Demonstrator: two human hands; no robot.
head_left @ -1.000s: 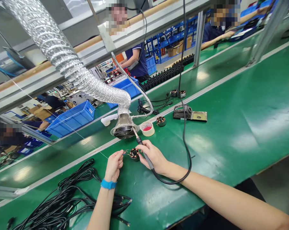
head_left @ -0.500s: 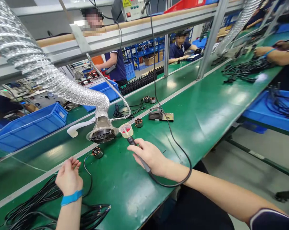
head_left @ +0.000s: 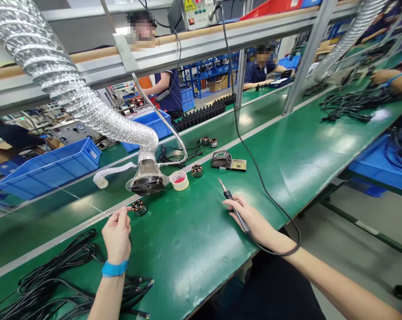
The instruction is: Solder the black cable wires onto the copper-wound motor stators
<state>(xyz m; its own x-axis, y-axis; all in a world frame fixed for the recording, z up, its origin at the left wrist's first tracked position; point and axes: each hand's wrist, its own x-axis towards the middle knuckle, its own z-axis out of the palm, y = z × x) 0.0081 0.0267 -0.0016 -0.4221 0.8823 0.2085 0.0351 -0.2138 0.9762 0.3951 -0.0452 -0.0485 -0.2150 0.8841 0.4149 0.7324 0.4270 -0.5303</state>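
Note:
My right hand (head_left: 251, 218) is closed around the dark handle of a soldering iron (head_left: 236, 205). The iron's bare tip points up and left, above the green bench and away from the stators. My left hand (head_left: 117, 229), with a blue wristband (head_left: 115, 268), is pinched shut at the left side of a copper-wound motor stator (head_left: 139, 207). What lies between its fingertips is too small to make out. A thin pale strand (head_left: 99, 210) runs from near these fingers toward the upper left. Bundled black cables (head_left: 59, 262) lie below and left of this hand.
A fume hood (head_left: 147, 183) on a silver duct (head_left: 110, 120) hangs just behind the stator. Beside it are a tape roll (head_left: 179, 181), another stator (head_left: 197, 170) and an iron stand (head_left: 222, 159). The iron's cord (head_left: 251, 153) crosses the bench. Co-workers sit and stand beyond.
My right hand has drawn the soldering iron right, away from the hood and tape roll, so its tip now shows. My left hand has moved up and right to the stator, fingers pinching.

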